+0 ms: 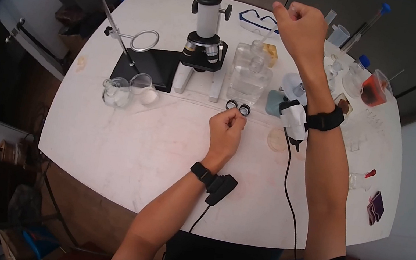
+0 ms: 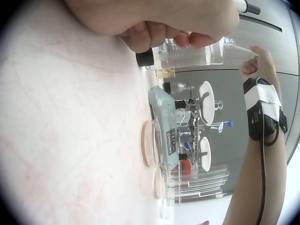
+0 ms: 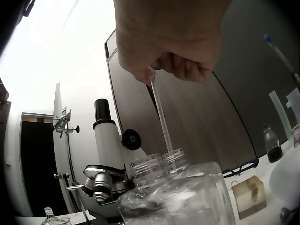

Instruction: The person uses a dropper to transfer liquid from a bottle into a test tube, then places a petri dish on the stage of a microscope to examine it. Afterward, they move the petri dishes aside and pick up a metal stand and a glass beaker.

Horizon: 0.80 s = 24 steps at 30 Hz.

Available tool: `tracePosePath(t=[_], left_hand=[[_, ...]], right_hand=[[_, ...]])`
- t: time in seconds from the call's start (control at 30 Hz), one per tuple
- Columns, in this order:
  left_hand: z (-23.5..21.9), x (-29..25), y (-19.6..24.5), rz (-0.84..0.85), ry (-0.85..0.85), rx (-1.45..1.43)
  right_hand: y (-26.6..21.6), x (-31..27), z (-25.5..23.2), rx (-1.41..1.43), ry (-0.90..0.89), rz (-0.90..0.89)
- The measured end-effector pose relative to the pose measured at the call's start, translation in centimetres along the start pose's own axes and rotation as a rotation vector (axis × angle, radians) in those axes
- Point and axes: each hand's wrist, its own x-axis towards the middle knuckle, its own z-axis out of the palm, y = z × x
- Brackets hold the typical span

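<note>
In the head view, my right hand (image 1: pixel 302 30) is raised over two clear bottles of colourless liquid. Its thumb and fingers pinch the top of a thin clear dropper (image 3: pixel 161 112). The dropper slants down into the neck of the rear bottle (image 3: pixel 174 157), seen in the right wrist view. The front bottle (image 1: pixel 250 82) stands with its mouth uncovered. My left hand (image 1: pixel 225 134) rests on the table with curled fingers and no object visible in them. Just beyond its knuckles lie two black caps (image 1: pixel 244 109), hollow sides up; one black cap (image 2: pixel 145 57) shows behind the fingers in the left wrist view.
A microscope (image 1: pixel 205 31) and a ring stand (image 1: pixel 119 34) stand left of the bottles, with a glass flask (image 1: pixel 116 92) and a tipped beaker (image 1: pixel 144 87) nearby. Rightward are a balance (image 2: pixel 164 126), petri dishes (image 2: pixel 147 143) and other glassware. A cable (image 1: pixel 288 191) trails from the right wrist.
</note>
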Motion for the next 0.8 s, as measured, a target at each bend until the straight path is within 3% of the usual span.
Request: tracePosePath(t=[0.2,0.43,0.8], left_hand=[[0.3,0.0,0.5,-0.055,0.046,-0.036],[0.0,0.0,0.0,0.002,-0.001,0.005],[0.0,0.1,-0.1,0.001,0.001,-0.002]], right_hand=[[0.8,-0.9,1.1,0.007,-0.078,0.081],[1.3,-2.2,2.2,0.048,-0.154,0.180],[2.0,-3.6,3.3,0.007,-0.221,0.185]])
